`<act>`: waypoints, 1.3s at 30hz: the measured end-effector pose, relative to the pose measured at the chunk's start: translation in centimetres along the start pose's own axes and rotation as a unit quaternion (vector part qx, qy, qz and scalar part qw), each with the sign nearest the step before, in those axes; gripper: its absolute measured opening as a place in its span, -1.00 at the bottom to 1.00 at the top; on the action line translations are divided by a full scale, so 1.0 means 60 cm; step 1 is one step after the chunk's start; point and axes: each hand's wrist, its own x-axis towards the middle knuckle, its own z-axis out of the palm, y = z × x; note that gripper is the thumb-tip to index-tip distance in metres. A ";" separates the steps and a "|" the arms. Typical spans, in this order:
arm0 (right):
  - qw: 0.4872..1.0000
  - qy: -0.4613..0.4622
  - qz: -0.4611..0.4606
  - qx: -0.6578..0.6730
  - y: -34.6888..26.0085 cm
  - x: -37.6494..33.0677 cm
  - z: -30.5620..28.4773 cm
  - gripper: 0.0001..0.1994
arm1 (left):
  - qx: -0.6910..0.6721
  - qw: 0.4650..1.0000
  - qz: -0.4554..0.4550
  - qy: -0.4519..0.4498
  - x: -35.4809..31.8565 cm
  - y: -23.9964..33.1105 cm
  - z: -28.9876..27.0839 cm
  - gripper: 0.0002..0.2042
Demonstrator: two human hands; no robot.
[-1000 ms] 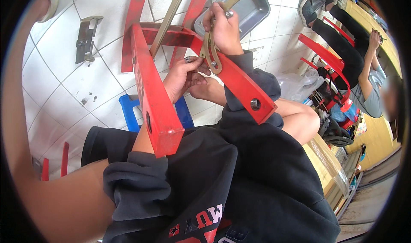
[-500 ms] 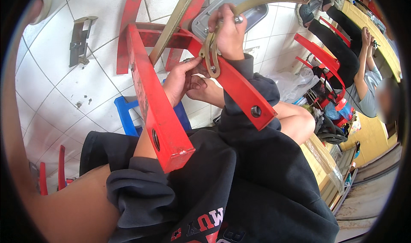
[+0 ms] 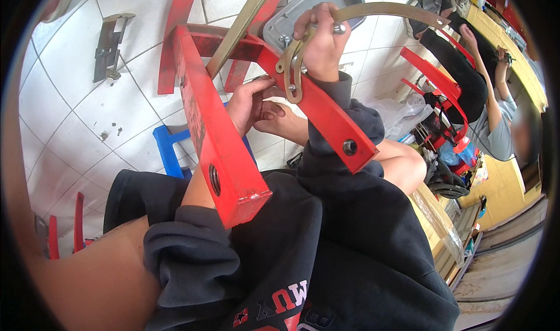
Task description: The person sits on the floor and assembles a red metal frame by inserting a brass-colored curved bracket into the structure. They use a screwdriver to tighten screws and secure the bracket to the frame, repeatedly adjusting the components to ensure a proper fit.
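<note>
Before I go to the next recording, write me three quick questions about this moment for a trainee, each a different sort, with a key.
1. Short answer: which of the person's hands has its fingers curled around the curved brass-coloured strip?
2. Fill the gap: the red frame has a round ____ toward the near end of each long side.
3. True or false: in the picture, the flat metal bracket on the floor lies to the right of the red frame.

Key
1. The right hand.
2. Hole.
3. False: the flat metal bracket lies to the left of it.
</note>
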 end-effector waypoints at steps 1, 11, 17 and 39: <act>1.000 -0.003 -0.004 -0.001 0.003 0.002 0.000 -0.73 | 0.000 1.000 0.002 0.002 0.001 -0.001 -0.001 -0.62; 0.997 -0.027 0.061 -0.026 0.012 -0.001 0.001 -0.70 | 0.000 1.000 -0.007 0.021 0.002 0.001 0.006 -0.63; 0.997 -0.038 0.064 -0.006 0.020 -0.001 0.001 -0.70 | 0.123 0.979 0.058 0.151 0.023 -0.017 -0.017 -0.74; 0.999 -0.021 0.033 -0.004 0.035 -0.002 -0.005 -0.70 | 0.373 0.807 0.170 0.425 0.060 -0.051 -0.078 -0.71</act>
